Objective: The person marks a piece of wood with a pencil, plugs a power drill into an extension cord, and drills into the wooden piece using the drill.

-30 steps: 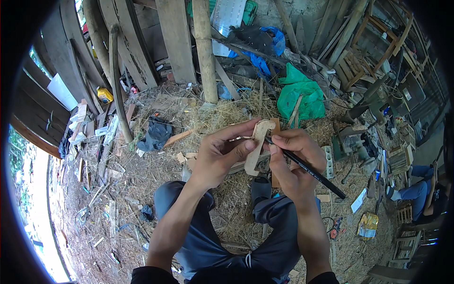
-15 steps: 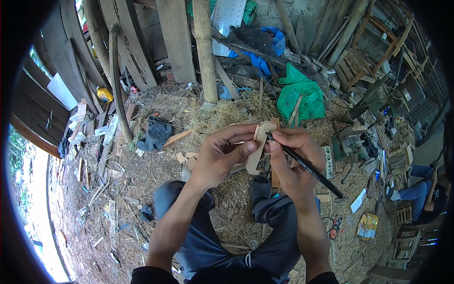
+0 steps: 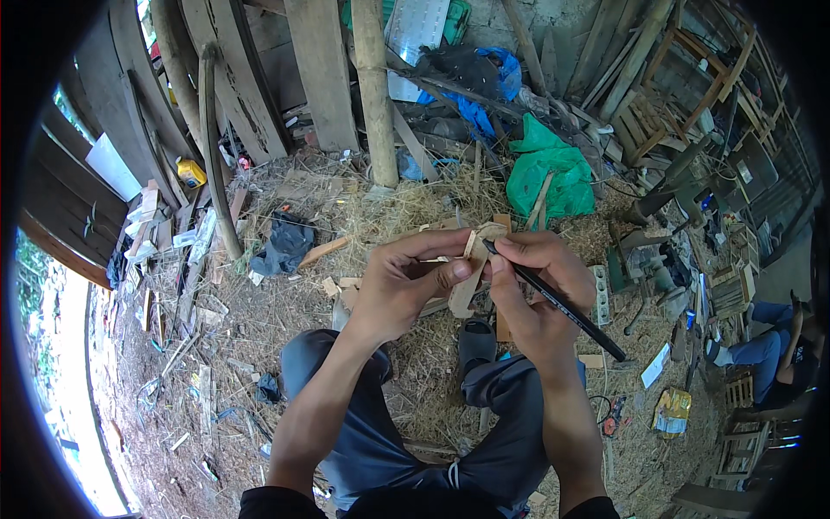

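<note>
A pale carved wooden piece [image 3: 469,275], with a curved, notched profile, is held upright in front of me between both hands. My left hand [image 3: 402,285] grips it, thumb pressed on its left face and fingers around behind. My right hand [image 3: 540,303] is closed on a black pencil [image 3: 579,318], whose tip end rests at or very close to the upper part of the wood, with my fingertips beside it. Exact contact of the tip is hard to make out. Below, between my knees, a dark sandal [image 3: 475,346] shows on the littered ground.
Around me are straw and wood scraps [image 3: 346,216], a green plastic bag [image 3: 549,182], a black bag [image 3: 285,242] and a bamboo post [image 3: 373,104]. Machinery [image 3: 657,208] stands at right. A seated person [image 3: 761,355] is at the far right; a bright opening lines the left.
The wooden piece has turned slightly, showing less of its face, and the pencil's end has shifted a little with my right fingers. Both hands keep their grip.
</note>
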The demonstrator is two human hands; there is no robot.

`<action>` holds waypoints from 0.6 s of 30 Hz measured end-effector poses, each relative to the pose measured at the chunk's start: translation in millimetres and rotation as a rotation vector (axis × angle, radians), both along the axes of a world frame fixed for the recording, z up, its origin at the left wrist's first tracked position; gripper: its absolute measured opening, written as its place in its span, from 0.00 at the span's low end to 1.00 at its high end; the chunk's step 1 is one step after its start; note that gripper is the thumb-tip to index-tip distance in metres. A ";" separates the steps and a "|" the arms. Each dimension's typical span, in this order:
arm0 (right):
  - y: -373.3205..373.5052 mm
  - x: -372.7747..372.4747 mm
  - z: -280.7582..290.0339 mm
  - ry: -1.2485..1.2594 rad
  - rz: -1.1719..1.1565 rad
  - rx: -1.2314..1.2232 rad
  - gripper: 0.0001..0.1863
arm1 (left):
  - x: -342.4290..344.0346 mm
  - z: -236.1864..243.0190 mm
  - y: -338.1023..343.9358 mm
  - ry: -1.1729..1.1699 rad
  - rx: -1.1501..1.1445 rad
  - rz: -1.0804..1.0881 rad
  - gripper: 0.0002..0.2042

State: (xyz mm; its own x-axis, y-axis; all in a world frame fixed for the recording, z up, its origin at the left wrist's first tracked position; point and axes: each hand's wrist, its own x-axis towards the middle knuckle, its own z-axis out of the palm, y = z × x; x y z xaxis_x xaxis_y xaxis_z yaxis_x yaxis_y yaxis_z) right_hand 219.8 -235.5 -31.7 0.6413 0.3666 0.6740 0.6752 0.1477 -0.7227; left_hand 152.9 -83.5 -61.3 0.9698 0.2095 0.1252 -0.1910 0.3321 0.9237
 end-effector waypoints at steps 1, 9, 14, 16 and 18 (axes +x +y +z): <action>0.3 -0.1 0.3 -0.011 -0.009 0.003 0.07 | 0.5 -0.9 0.5 -0.004 0.004 -0.005 0.17; 0.2 2.1 -2.9 -0.014 -0.006 0.023 0.08 | -0.5 -0.2 1.2 -0.009 -0.012 -0.029 0.17; 0.1 0.9 -2.7 -0.002 -0.015 0.009 0.08 | -0.2 -0.3 0.2 -0.019 0.008 -0.019 0.17; 0.6 1.3 -2.1 -0.028 -0.039 0.028 0.08 | 0.1 0.5 -0.6 -0.043 0.023 -0.022 0.17; 1.4 1.8 -4.6 -0.031 -0.022 0.030 0.08 | -0.5 -1.0 0.7 -0.062 0.038 -0.021 0.17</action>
